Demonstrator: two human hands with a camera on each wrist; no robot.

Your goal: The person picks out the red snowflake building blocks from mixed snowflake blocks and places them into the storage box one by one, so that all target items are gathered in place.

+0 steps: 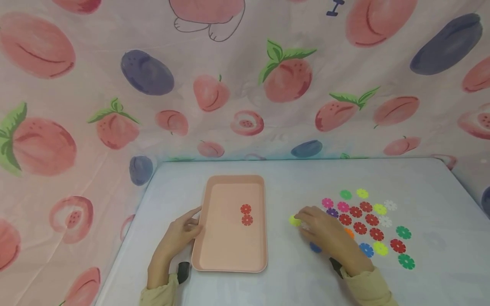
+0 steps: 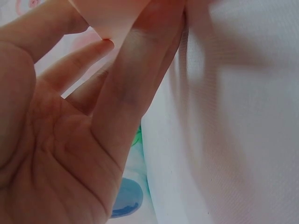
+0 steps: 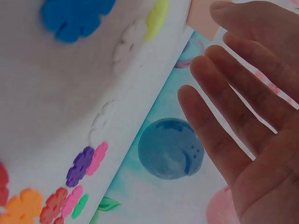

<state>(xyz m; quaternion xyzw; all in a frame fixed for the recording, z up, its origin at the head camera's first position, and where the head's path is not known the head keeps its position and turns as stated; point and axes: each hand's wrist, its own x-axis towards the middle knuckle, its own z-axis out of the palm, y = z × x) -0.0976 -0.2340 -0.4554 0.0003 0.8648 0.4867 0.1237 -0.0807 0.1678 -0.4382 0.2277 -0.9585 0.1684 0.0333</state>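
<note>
My left hand (image 1: pixel 180 233) holds the left edge of a shallow pink tray (image 1: pixel 220 250), thumb and fingers at its rim. In the left wrist view, the tray's edge (image 2: pixel 110 18) sits between the fingers. Two red snowflake discs (image 1: pixel 246 214) lie inside the tray, toward its right wall. On the right, my right hand (image 1: pixel 325 233) hovers palm down at the left side of the scattered discs, beside a yellow snowflake disc (image 1: pixel 294 220). The right wrist view shows its fingers fairly straight, with nothing seen between them. A white snowflake disc (image 3: pixel 127 46) lies near the yellow one.
Several snowflake discs in red (image 1: pixel 360 228), green (image 1: pixel 403 232), pink (image 1: pixel 327 203), blue (image 1: pixel 366 250), orange (image 1: pixel 349 233), purple and white lie flat on the white table (image 1: pixel 291 276). A fruit-print curtain (image 1: pixel 245 85) hangs behind and beside the table.
</note>
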